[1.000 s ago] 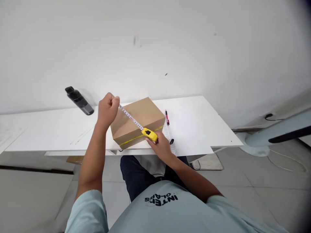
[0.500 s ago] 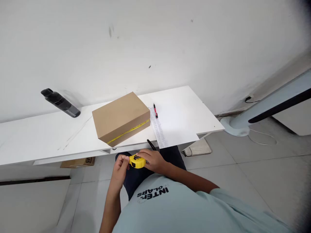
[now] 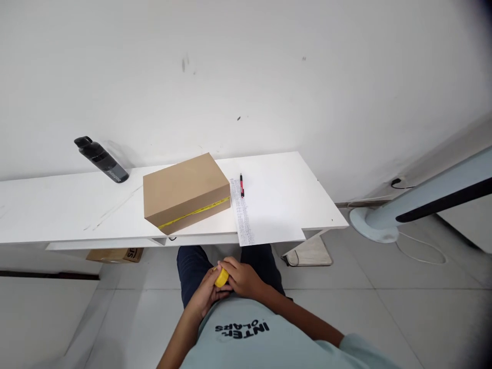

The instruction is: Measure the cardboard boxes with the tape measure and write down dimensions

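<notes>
Both hands sit in my lap below the table edge, closed round a yellow tape measure (image 3: 222, 278). My right hand (image 3: 242, 279) wraps it from the right and my left hand (image 3: 205, 293) cups it from below and the left. Only a small part of the yellow case shows between the fingers. On the white table (image 3: 57, 210) above them lies a brown cardboard box (image 3: 184, 190) with a yellow strip along its front side. Neither hand touches the box.
A sheet of paper (image 3: 269, 210) with a written column lies right of the box, a red and black pen (image 3: 242, 185) on it. A dark bottle (image 3: 102, 159) lies at the back left. A cardboard piece (image 3: 115, 254) is under the table; a fan base (image 3: 371, 224) stands right.
A second ago the tape was stretched across the box between both hands. It is now retracted, and both hands have dropped off the table into my lap with the case.
</notes>
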